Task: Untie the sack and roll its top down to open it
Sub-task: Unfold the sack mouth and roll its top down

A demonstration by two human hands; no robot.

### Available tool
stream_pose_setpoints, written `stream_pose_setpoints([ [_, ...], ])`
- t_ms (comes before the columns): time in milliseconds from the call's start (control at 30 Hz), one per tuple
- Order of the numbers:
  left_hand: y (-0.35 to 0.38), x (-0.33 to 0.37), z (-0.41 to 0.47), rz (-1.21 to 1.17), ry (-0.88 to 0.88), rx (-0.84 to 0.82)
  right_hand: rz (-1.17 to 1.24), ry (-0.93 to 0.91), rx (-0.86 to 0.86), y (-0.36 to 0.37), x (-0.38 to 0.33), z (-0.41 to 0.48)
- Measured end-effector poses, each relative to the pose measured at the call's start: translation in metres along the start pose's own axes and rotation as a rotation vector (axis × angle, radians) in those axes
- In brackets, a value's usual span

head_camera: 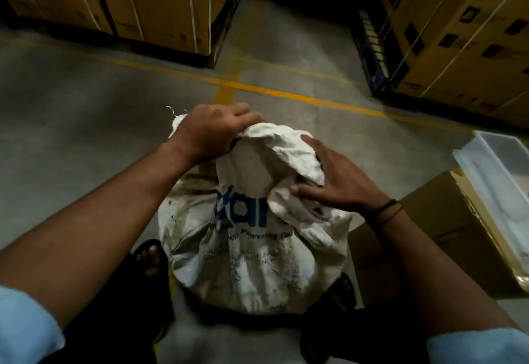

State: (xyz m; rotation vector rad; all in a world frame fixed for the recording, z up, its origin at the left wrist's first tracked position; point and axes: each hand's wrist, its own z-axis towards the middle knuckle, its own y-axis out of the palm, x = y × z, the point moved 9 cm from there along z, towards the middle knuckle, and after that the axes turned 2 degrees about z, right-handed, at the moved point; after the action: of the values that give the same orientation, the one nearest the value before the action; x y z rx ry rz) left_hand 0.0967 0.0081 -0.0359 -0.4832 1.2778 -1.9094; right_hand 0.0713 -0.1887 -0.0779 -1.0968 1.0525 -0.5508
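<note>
A white woven sack (243, 249) with blue lettering stands upright on the concrete floor between my sandalled feet. Its top (280, 137) is loose and crumpled, folded over toward me. My left hand (211, 132) grips the far left edge of the sack's top, fingers curled around the cloth. My right hand (335, 180) lies flat on the folded cloth at the right, fingers spread and pressing it down. A frayed white thread (171, 110) sticks up from the left corner. I cannot see any tie or knot.
Strapped cardboard boxes (160, 6) are stacked at the back left and back right (458, 43). An open cardboard box (429, 237) stands right of the sack, with a clear plastic tub (498, 180) on it. Yellow floor lines (286, 93) cross ahead.
</note>
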Motion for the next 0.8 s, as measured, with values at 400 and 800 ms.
stream_pose_setpoints([
  [400,-0.08,-0.005,0.023,0.211,0.127,0.605,-0.548,-0.176,0.908,-0.093,-0.056,-0.027],
  [800,0.078,0.004,-0.041,-0.118,-0.121,-0.262,-0.487,-0.04,0.198,0.012,-0.009,0.002],
])
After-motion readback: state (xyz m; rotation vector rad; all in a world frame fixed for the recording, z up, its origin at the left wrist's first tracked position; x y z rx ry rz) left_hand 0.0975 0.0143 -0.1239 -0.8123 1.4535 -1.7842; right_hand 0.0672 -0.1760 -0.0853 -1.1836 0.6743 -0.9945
